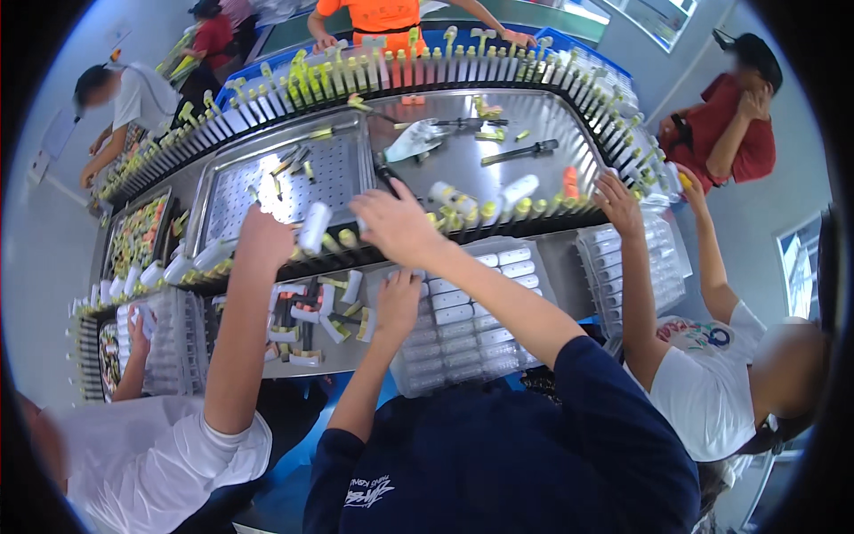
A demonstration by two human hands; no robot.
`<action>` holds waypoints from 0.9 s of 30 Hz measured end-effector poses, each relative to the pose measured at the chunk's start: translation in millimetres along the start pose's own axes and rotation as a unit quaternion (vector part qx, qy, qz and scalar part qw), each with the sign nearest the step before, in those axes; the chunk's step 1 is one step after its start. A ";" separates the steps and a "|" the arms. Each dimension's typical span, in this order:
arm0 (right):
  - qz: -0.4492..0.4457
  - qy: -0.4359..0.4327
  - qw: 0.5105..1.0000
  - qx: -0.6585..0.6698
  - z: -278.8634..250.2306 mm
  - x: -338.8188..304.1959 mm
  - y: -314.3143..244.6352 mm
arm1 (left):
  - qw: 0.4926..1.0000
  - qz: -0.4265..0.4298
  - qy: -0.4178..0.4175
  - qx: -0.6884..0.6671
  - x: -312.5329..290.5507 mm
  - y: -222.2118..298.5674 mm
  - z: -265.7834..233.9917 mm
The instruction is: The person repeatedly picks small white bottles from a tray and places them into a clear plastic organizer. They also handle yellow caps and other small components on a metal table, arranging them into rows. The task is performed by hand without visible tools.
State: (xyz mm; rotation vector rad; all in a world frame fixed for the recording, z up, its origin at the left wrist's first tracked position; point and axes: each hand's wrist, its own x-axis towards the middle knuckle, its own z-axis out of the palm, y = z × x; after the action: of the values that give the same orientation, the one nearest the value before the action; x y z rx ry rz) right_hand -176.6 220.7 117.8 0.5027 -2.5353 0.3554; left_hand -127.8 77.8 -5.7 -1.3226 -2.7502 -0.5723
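Note:
My right hand reaches across the near edge of the black rack, fingers spread, beside a black handle. Nothing plainly shows in its grip, though its palm side is hidden. Closer to me, my left hand has its fingers bent at the corner of a clear blister tray; a white plastic piece shows at its fingertips. White rounded pieces fill several pockets of that tray. Left of my left hand lie loose white and yellow-green pieces with some orange and black ones.
Behind the rack are a perforated metal tray and a metal tray with a white glove and black tools. A co-worker's arm reaches in on my left; another person's hand is at the right. Stacked clear trays stand there.

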 end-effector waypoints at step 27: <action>0.172 -0.087 0.981 0.000 22.4 -253.3 -30.2 | 0.985 -0.099 0.126 -0.064 171.8 115.2 -85.0</action>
State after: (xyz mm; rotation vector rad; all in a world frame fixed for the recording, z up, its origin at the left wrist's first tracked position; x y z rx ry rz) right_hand 26.8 256.7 -33.6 0.0922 -2.7945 0.4521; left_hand -160.0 242.8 141.8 -0.9239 -2.6864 -0.8773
